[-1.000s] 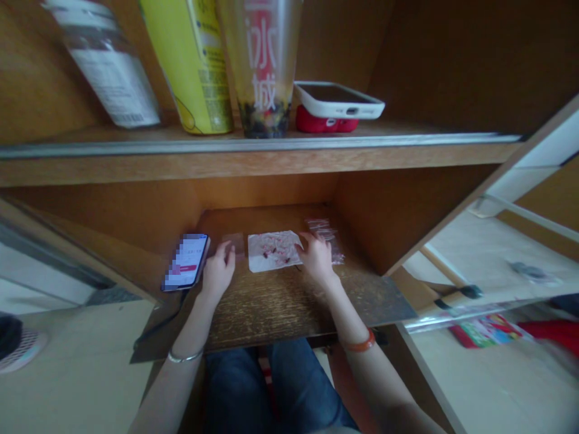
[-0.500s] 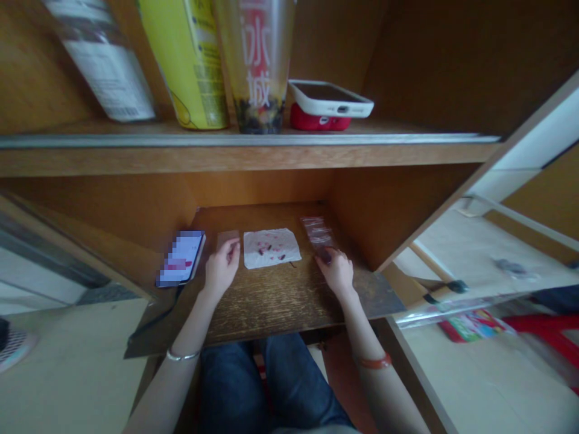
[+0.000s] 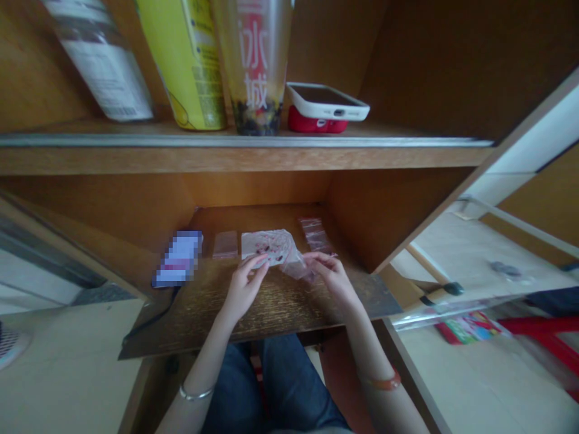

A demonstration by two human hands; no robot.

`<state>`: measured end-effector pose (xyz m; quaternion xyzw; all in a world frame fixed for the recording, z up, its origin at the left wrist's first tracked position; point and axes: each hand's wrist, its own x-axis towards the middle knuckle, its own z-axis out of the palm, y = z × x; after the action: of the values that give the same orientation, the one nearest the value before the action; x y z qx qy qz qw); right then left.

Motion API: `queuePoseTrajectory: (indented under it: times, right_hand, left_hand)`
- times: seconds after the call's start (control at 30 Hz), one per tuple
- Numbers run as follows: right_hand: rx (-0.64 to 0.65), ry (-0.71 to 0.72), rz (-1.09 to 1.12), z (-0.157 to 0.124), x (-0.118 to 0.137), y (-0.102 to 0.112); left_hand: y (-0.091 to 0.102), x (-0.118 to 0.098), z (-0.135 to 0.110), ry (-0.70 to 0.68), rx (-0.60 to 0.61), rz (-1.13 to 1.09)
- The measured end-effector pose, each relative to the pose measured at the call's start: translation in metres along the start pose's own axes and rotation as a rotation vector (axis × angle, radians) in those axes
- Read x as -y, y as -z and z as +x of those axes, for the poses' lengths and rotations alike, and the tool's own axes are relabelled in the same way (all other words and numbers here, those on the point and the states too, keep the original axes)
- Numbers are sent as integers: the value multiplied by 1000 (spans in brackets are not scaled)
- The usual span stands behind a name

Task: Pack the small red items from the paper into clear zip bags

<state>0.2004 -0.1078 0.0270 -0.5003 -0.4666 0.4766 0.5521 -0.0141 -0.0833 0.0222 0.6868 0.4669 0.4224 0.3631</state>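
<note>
My right hand [image 3: 332,274] pinches a small clear plastic bag [image 3: 296,269] by its right end. The bag hangs tilted over the right front corner of a white paper sheet [image 3: 249,242]. Small dark red pieces [image 3: 266,248] lie scattered on that sheet. At the sheet's front edge is my left hand [image 3: 246,286], thumb and fingers apart, with nothing visible between them. A flat clear bag [image 3: 225,244] rests left of the sheet. Another clear bag [image 3: 314,232] lies to its right, behind my right hand.
A phone [image 3: 178,259] with a blurred screen lies at the desk's [image 3: 271,307] left side. On the shelf [image 3: 253,158] above stand a bottle [image 3: 111,72], a yellow container [image 3: 190,72], a drink cup [image 3: 256,72] and a white-cased phone [image 3: 328,102] on a red object.
My right hand has brought a clear bag leftward to the paper sheet. My left hand has moved right, away from the left bag, and its fingers have spread.
</note>
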Motion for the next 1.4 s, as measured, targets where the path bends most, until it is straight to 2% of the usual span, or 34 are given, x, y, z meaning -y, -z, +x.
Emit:
queuePoseTrajectory:
  times: [0.03,0.1,0.2,0.33,0.6,0.77,0.83,0.93,1.03,1.17,1.27,1.4]
  right_hand:
    - [87,-57,53,-4,4,-6]
    - [183,-129,126,-9,6,-14]
    - [154,-177,174,-9,0,-20]
    - [74,-205,169,-9,-10,-21]
    - [186,-199,151,-12,-17,-27]
    - [52,14,84,-11,-18,-32]
    - [53,35,37,-14,-15,-36]
    - [285,-42,8,-20,-10,-42]
    - [509,-157,83,-26,-12,-50]
    - [561,-247,214,-29,-21,-54]
    - [615,-283,214,-29,-25,-51]
    - [681,-294,236,-28,-26,-46]
  left_hand:
    - [-1,-3,-1,27,54,-65]
    - [-3,-9,-2,69,178,-169]
    - [0,-15,-7,113,291,-251]
    - [7,-19,-12,149,290,-264]
    - [5,-11,-20,188,342,-261]
    - [11,-16,-25,240,266,-375]
    - [12,-19,-26,253,236,-409]
    - [8,-23,-28,226,220,-419]
    - [0,-24,-32,182,290,-428]
    - [-7,-20,-39,197,361,-504]
    - [-7,-19,-41,243,403,-541]
    - [-3,-21,-39,228,423,-511]
